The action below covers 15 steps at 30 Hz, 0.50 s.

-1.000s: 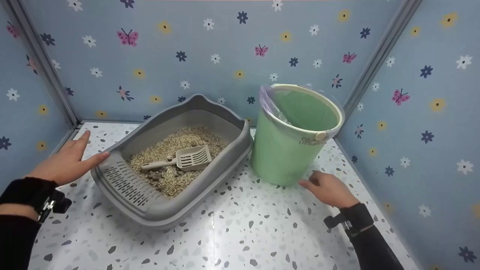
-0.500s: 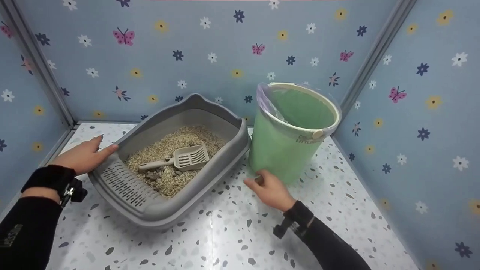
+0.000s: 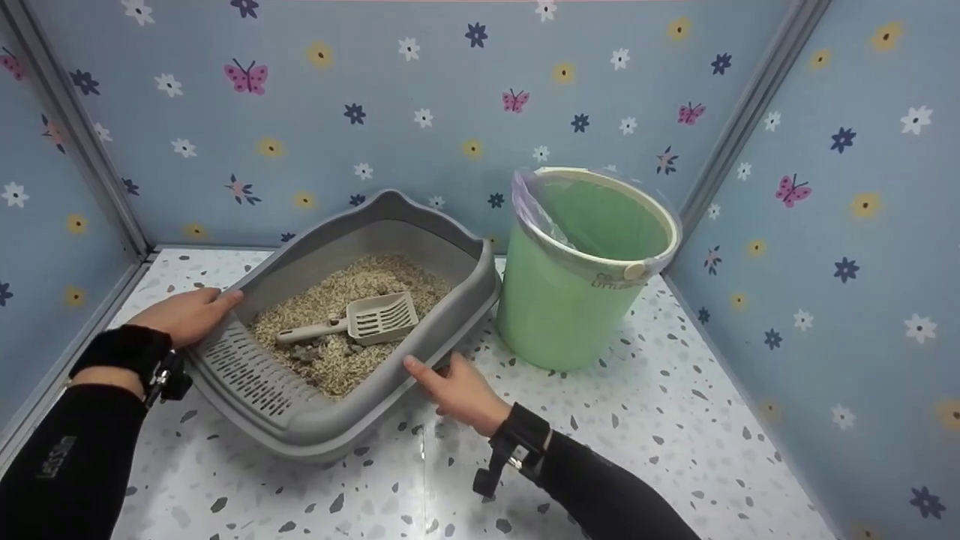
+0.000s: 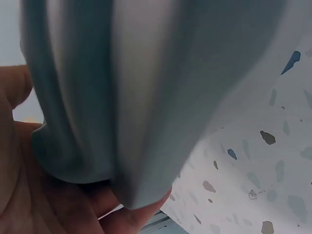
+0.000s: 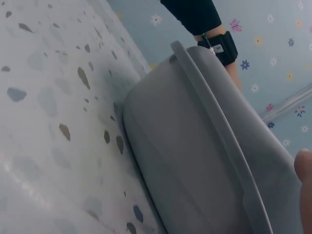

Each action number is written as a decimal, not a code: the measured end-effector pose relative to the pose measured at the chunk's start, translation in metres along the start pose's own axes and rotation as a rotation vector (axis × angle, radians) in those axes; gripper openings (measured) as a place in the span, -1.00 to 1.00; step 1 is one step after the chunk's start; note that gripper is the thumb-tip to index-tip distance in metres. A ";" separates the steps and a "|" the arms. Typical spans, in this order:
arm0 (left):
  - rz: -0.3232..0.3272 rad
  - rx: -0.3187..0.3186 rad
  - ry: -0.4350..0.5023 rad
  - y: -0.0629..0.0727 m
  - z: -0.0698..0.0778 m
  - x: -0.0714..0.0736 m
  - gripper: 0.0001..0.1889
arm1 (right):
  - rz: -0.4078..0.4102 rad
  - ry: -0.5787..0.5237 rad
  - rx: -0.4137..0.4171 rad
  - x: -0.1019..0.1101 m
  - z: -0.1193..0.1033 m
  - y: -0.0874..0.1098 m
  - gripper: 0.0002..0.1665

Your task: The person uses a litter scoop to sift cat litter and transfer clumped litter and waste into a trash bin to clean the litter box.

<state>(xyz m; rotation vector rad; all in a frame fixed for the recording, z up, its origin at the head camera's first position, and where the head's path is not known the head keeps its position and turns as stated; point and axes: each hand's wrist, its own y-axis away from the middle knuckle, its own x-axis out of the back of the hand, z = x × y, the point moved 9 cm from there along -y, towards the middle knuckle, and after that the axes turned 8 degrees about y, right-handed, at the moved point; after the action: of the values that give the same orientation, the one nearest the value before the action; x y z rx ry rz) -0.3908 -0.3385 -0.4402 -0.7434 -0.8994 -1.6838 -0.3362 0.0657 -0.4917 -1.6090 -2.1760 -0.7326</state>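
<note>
A grey litter box stands angled on the speckled surface, with tan pellet litter inside. On the litter lies a beige slotted scoop, its handle toward the left. My left hand grips the box's left edge, thumb over the rim; the left wrist view shows fingers curled under it. At the near right side, my right hand holds the rim with its thumb on the outer wall and its other fingers mostly hidden below. The right wrist view shows the box's outer side and only the thumb.
A green bin lined with a clear purple-edged bag stands right of the box, very near its far right corner. Flower-patterned panels enclose the back and both sides. The white speckled surface extends in front.
My left hand has moved right and down onto the box's left edge. My right hand has come left from beside the bin to the near rim. Box and scoop stay put.
</note>
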 end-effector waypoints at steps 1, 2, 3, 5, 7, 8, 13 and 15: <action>0.008 -0.012 -0.001 0.000 0.001 0.000 -0.02 | 0.009 -0.019 0.003 -0.003 -0.004 -0.001 0.39; 0.016 -0.021 -0.004 -0.001 0.001 0.001 -0.06 | 0.015 -0.036 0.007 -0.006 -0.007 -0.001 0.33; 0.025 -0.028 -0.006 -0.001 0.001 0.002 -0.09 | 0.022 -0.050 0.005 -0.008 -0.009 -0.002 0.27; 0.038 -0.035 -0.008 -0.001 0.000 0.004 -0.13 | 0.032 -0.077 0.003 -0.012 -0.012 -0.003 0.09; 0.045 -0.034 -0.010 -0.001 -0.001 0.005 -0.15 | 0.038 -0.104 0.009 -0.015 -0.016 -0.003 -0.03; 0.045 -0.026 -0.009 -0.001 -0.002 0.005 -0.15 | 0.042 -0.110 -0.002 -0.016 -0.015 -0.003 0.02; 0.036 -0.012 -0.010 -0.002 -0.003 0.003 -0.13 | 0.070 -0.101 -0.033 -0.017 -0.013 -0.002 0.52; 0.032 -0.014 -0.013 -0.001 -0.003 0.002 -0.13 | 0.076 -0.090 -0.034 -0.016 -0.013 -0.002 0.60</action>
<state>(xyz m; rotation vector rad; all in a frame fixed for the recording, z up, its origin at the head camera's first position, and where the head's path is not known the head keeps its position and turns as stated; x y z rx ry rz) -0.3928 -0.3414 -0.4405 -0.7757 -0.8813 -1.6608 -0.3340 0.0452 -0.4908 -1.7640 -2.1609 -0.6913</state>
